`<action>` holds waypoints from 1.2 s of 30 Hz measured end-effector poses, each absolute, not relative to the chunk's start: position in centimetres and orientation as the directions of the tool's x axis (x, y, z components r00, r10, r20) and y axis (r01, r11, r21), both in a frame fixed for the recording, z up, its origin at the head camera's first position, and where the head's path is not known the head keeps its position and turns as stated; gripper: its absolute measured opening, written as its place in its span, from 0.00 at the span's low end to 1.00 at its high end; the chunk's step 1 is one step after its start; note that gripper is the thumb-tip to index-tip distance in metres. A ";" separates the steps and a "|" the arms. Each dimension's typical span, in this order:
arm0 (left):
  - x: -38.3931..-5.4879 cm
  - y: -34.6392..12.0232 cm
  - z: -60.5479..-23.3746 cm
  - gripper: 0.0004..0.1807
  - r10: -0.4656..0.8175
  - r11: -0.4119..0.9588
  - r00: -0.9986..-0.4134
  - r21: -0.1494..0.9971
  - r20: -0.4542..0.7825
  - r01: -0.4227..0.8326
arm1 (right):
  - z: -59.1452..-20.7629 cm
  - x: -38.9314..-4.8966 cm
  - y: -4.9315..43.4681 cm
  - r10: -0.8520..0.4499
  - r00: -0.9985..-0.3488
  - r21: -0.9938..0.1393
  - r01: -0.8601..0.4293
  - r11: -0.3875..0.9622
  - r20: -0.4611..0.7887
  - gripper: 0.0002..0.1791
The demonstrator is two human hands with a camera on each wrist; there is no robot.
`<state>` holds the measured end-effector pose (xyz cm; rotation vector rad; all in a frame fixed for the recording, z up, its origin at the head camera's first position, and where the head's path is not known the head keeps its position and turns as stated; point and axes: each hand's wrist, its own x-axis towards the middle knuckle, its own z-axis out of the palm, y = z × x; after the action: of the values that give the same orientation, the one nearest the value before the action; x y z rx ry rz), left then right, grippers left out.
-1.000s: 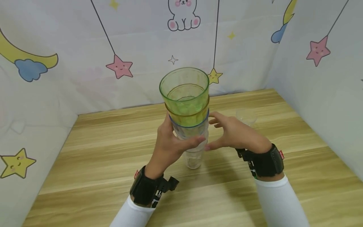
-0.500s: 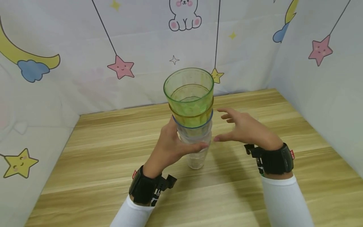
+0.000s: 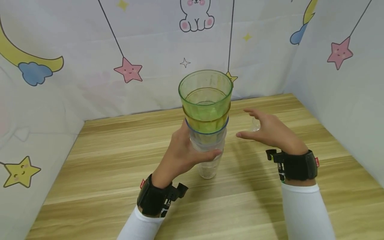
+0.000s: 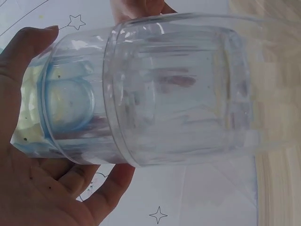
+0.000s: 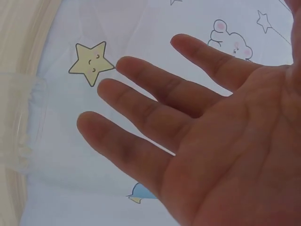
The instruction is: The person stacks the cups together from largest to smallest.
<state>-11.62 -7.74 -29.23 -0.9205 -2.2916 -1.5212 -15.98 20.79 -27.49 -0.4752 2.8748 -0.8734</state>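
A tall stack of nested plastic cups (image 3: 208,120) stands upright in the middle of the head view. Its top cup is green, then come an amber one, a blue-rimmed one and clear ones below. Around the clear part curls my left hand (image 3: 183,148), thumb across the front. In the left wrist view the clear cup (image 4: 174,94) fills the middle. My right hand (image 3: 274,131) is apart from the stack, fingers spread and holding nothing. Beyond it a separate clear cup (image 3: 256,124) shows between thumb and fingers, mostly hidden; its edge also enters the right wrist view.
The wood-grain table (image 3: 114,160) meets a white cloth backdrop (image 3: 150,40) printed with stars, moons and a bear. Cloth walls also close in the left and right sides. Each wrist wears a black strap with a small camera.
My right hand has moved away from the stack, rightward and farther back, to near the separate clear cup. The stack in my left hand has shifted slightly right.
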 end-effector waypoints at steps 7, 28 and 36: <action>-11.5 -7.7 -29.0 0.50 0.364 0.266 -0.787 0.754 0.498 0.600 | -27.6 -16.4 21.2 -0.285 -0.958 -0.555 -0.232 0.799 -0.010 0.54; -11.7 -7.5 -29.2 0.50 0.358 0.240 -0.791 0.770 0.496 0.592 | -29.5 -18.1 23.3 -0.208 -0.974 -0.574 -0.121 0.810 -0.088 0.65; -11.8 -7.5 -29.3 0.50 0.345 0.259 -0.802 0.772 0.487 0.580 | -30.7 -19.0 24.0 -0.194 -0.972 -0.581 -0.084 0.809 -0.130 0.67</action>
<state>-11.84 -7.46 -29.30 -0.8652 -2.3093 -1.5658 -19.02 24.04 -30.71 -0.2178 2.8118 -0.8907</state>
